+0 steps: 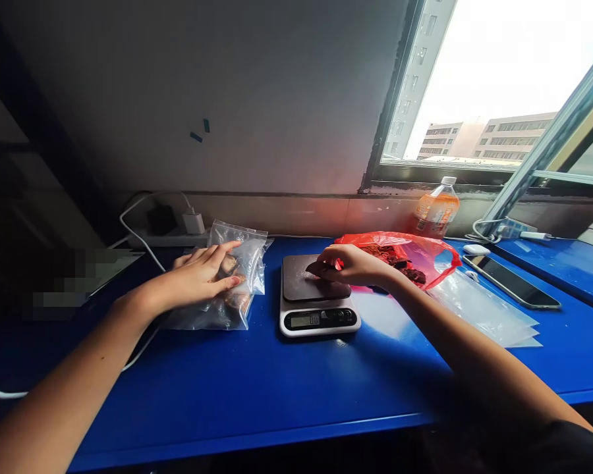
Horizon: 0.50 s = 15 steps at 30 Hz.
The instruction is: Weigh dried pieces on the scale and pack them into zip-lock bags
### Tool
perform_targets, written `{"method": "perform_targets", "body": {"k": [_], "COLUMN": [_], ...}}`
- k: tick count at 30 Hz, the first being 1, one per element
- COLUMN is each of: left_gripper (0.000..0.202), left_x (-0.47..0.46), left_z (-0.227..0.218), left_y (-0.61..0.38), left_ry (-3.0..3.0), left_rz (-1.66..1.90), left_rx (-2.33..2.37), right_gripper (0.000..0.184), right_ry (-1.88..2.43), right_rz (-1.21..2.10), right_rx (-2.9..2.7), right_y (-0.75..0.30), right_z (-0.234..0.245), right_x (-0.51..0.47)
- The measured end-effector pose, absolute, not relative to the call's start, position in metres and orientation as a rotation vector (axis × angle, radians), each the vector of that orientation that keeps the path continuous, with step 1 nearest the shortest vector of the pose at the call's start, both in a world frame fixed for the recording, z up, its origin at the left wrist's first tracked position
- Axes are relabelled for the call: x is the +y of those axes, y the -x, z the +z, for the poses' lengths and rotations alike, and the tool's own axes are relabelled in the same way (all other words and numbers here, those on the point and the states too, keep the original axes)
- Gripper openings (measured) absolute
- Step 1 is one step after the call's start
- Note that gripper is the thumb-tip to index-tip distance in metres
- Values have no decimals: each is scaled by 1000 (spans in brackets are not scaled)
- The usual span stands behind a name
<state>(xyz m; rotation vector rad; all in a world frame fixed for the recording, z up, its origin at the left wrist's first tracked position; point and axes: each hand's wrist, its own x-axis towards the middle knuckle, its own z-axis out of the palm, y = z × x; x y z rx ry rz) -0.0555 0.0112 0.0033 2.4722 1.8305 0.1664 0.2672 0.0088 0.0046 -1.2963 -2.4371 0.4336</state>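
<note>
My left hand [205, 272] lies with fingers stretched over a clear zip bag [237, 280] that holds brownish pieces, on the blue table [257, 395]. My right hand [348, 263] hovers over the dark plate of a small digital kitchen scale [316, 299], its fingers pinched on a small dark piece. Just behind that hand lies a red plastic bag [415, 253], open and filled with dark dried pieces.
Several flat clear bags [484, 309] lie to the right of the scale, beside a phone [511, 281] and a white mouse [476, 249]. An orange drink bottle [435, 209] stands by the window sill. White cables and a charger [192, 222] run along the wall at left.
</note>
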Motion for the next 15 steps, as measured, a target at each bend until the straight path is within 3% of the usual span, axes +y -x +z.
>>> {"method": "perform_targets", "body": {"k": [9,15], "left_gripper": [75,74], "left_x": [12,12], "left_z": [0,0], "left_y": [56,56], "left_ry": [-2491,-2515], "left_rz": [175,188], "left_rx": [1804,1779], "right_gripper": [32,31], "right_ry": [1248,1183], "right_rz": [539,467], "right_rx": [-2332,-2116], "right_y": [-263,-299], "right_z": [-7,19], "right_x": [16,-4]}}
